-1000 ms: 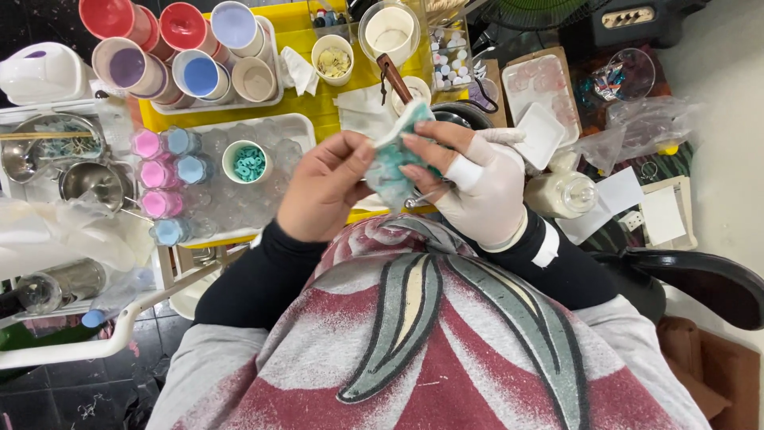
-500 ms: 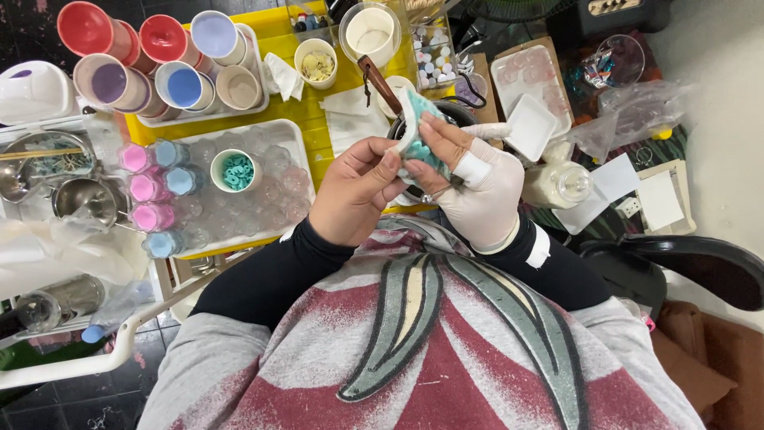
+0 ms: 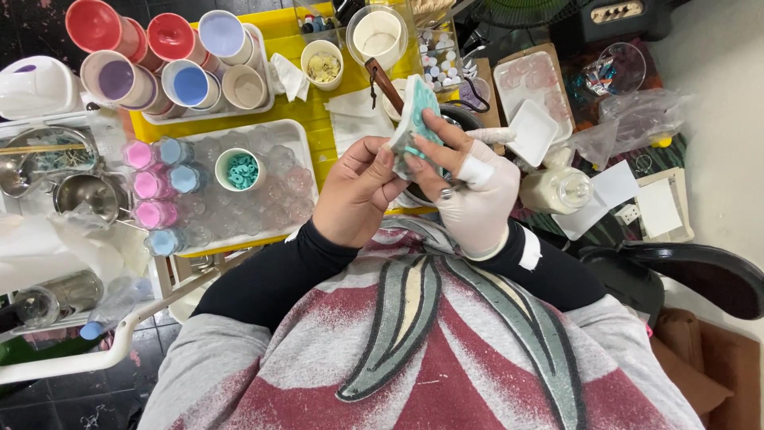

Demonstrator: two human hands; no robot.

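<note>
Pinching from both sides, the two hands hold a small teal and white mould up above the lap, just in front of the chest. The left hand, bare, has its grip closed on the lower left edge of the mould, thumb on the face. The right hand, in a pale glove with a taped finger, is clenched on the right edge, fingertips curled over the teal side.

Judging by how it bends slightly between the grips, the mould is light and soft, probably rubbery, and somewhat slick on its glossy teal face. The edges look like the safest place to take hold, since the middle would flex. It seems unlikely to break, though a small cast piece inside could be fragile.

Beyond the grip lies a yellow surface, crowded. To the left of the grip sits a clear tray with a small white cup of teal pieces and pink and blue little pots. Further out stand coloured cups. A brown-handled tool lies just past the mould. To the right of the grip are a white square dish and a glass bottle. Free room is scarce; a dark chair arm stands near on the right.
</note>
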